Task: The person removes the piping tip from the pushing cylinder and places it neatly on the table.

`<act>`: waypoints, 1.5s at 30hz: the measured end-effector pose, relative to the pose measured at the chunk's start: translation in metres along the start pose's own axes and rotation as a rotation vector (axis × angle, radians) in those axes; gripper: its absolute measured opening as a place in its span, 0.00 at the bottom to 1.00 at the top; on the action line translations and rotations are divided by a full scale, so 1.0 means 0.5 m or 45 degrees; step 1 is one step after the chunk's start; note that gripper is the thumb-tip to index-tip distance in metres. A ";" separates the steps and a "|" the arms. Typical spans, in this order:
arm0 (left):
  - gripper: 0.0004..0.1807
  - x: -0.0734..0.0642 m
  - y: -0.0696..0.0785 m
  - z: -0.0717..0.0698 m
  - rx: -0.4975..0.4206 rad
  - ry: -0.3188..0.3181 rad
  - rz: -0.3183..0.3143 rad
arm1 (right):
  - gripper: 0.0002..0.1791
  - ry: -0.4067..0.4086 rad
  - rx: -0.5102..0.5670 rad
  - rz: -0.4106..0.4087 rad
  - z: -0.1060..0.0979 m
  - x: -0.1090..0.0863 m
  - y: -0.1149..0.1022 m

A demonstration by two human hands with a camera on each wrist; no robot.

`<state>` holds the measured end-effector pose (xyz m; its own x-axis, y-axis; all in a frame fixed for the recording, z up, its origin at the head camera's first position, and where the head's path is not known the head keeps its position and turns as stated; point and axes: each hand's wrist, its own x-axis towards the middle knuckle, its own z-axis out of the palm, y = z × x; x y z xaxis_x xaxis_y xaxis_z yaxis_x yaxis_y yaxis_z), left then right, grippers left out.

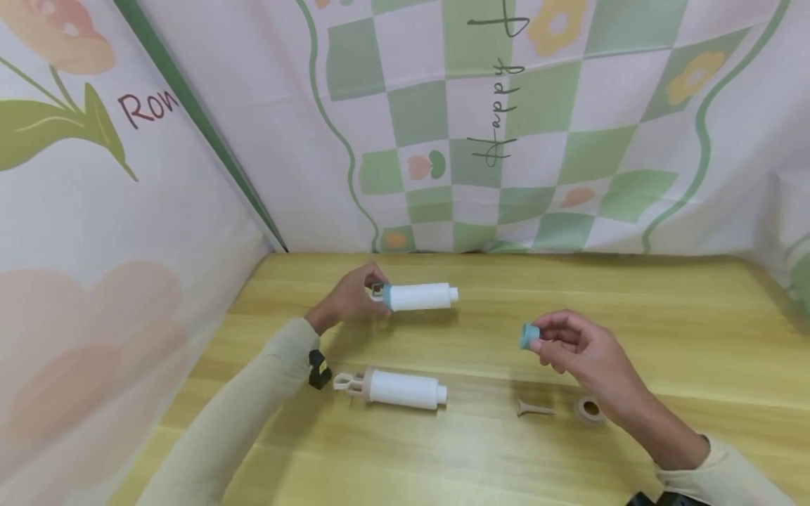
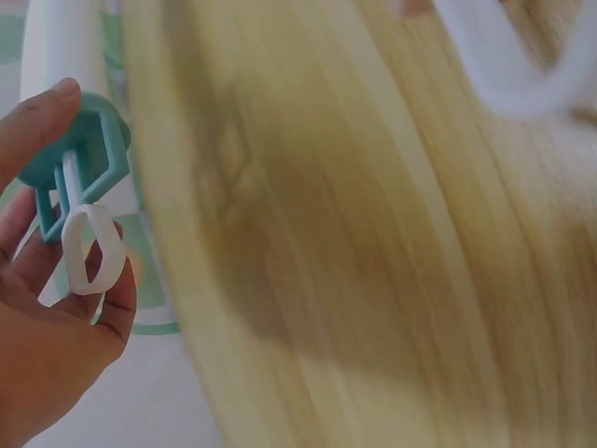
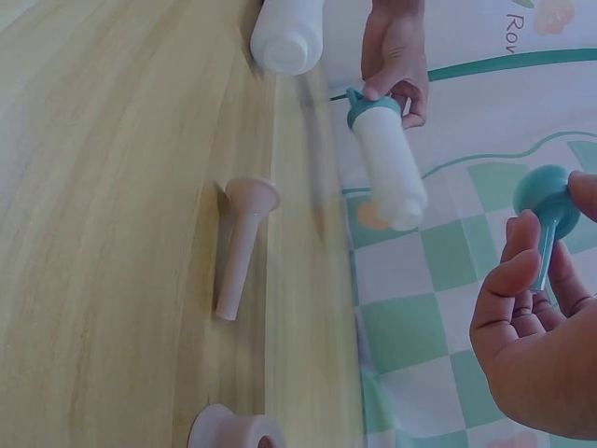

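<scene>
My left hand (image 1: 348,296) grips the teal finger-grip end of a white syringe-like tube (image 1: 420,296), which lies roughly level above the back of the table. A white loop handle (image 2: 93,250) sticks out of that end in the left wrist view. At the right, my right hand (image 1: 585,351) pinches a small teal funnel-shaped nozzle (image 1: 529,336) between thumb and fingers. Its round head and thin stem show in the right wrist view. The two teal-coloured parts are well apart.
A second white syringe-like tube (image 1: 405,390) with a beige end lies nearer me. Below my right hand are a beige nozzle (image 1: 536,408) with a flared head and a beige ring-shaped piece (image 1: 581,416). A patterned cloth (image 1: 418,112) hangs behind the wooden table (image 1: 493,464).
</scene>
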<state>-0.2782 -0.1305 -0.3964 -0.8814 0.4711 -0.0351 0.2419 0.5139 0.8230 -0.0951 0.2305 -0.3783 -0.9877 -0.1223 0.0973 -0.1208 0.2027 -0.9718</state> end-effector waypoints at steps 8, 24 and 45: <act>0.26 0.006 -0.018 0.020 0.143 -0.046 -0.006 | 0.18 0.000 -0.035 -0.001 0.002 -0.002 -0.001; 0.27 -0.005 -0.010 0.029 0.270 -0.088 -0.071 | 0.18 0.016 -0.005 0.027 0.004 -0.004 0.007; 0.38 -0.035 0.001 -0.034 0.256 -0.069 -0.015 | 0.17 -0.018 0.008 0.008 0.007 -0.005 0.009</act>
<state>-0.2695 -0.1510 -0.3857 -0.8629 0.4992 -0.0794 0.3124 0.6501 0.6926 -0.0928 0.2282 -0.3838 -0.9869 -0.1349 0.0885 -0.1143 0.1978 -0.9736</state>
